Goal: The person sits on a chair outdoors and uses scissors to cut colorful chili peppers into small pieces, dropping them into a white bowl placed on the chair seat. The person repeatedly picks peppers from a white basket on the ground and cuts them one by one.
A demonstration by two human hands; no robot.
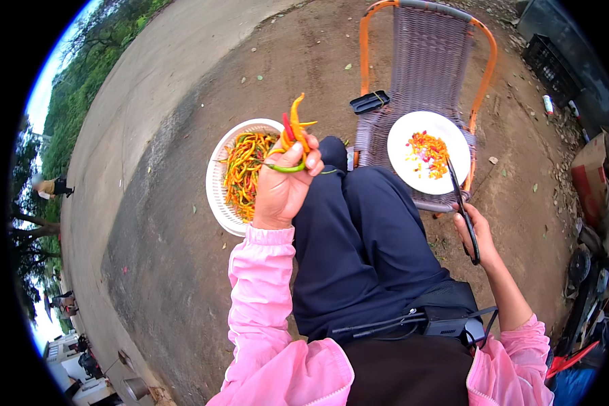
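Note:
Several chili peppers [295,124], orange, red and green, are gripped in my left hand [286,177], raised beside a white plastic basket [215,177]. Whole chilies [243,188], mostly orange and yellow with green stems, fill that basket. My right hand [477,231] grips black-handled scissors [464,218], whose blades reach over the near right rim of a white plate [403,165]. On the plate lie cut chili pieces [429,152] in orange and red, with some paler bits among them. The plate rests on the seat of a woven chair [431,61] with an orange frame.
A black case [369,102] with a band around it sits on the chair's left edge. To the right are a black plastic crate [550,68], a cardboard box [588,175] and piled clutter. A person [55,187] is far off on the left, by the paved road [132,96].

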